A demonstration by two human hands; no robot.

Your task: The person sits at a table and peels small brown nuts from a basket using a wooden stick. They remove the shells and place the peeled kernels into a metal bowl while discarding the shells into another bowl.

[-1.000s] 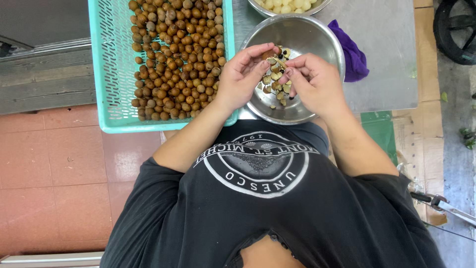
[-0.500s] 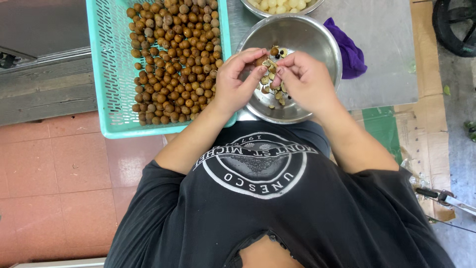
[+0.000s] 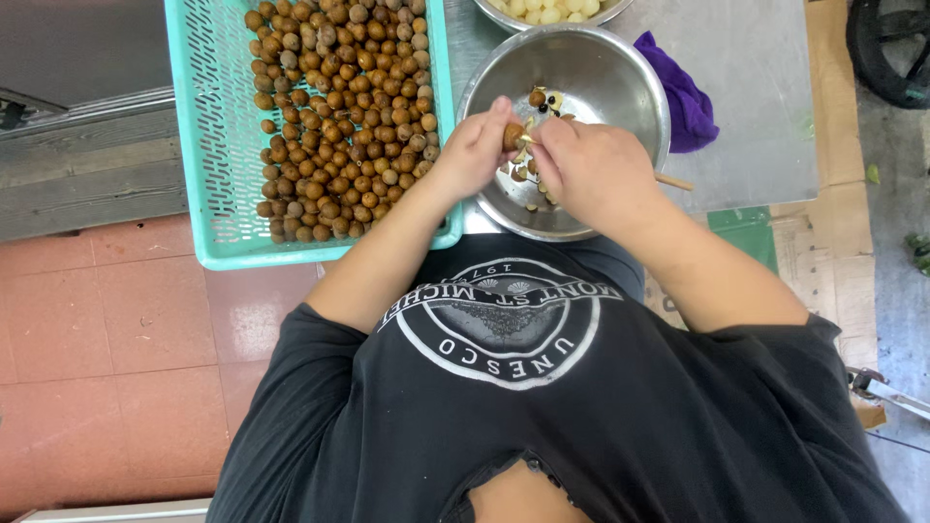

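Observation:
My left hand [image 3: 475, 150] pinches a small round brown fruit [image 3: 512, 137] over a steel bowl [image 3: 620, 77]. My right hand [image 3: 586, 174] is closed around a thin wooden stick [image 3: 673, 181] whose tip meets the fruit. Both hands hover above the bowl, which holds shell pieces and dark seeds [image 3: 542, 102]. To the left lies a turquoise plastic basket [image 3: 208, 145] filled with several brown fruits [image 3: 339, 107].
A second steel bowl with pale peeled fruit [image 3: 547, 10] sits at the top edge. A purple cloth [image 3: 683, 97] lies beside the bowl on the grey metal table [image 3: 756, 87]. Red floor tiles [image 3: 116, 368] are at lower left, cardboard [image 3: 823, 252] at right.
The hands have drawn closer together over the bowl. The right hand now shows a stick pressed to the fruit, where before the fingers were working at the shell.

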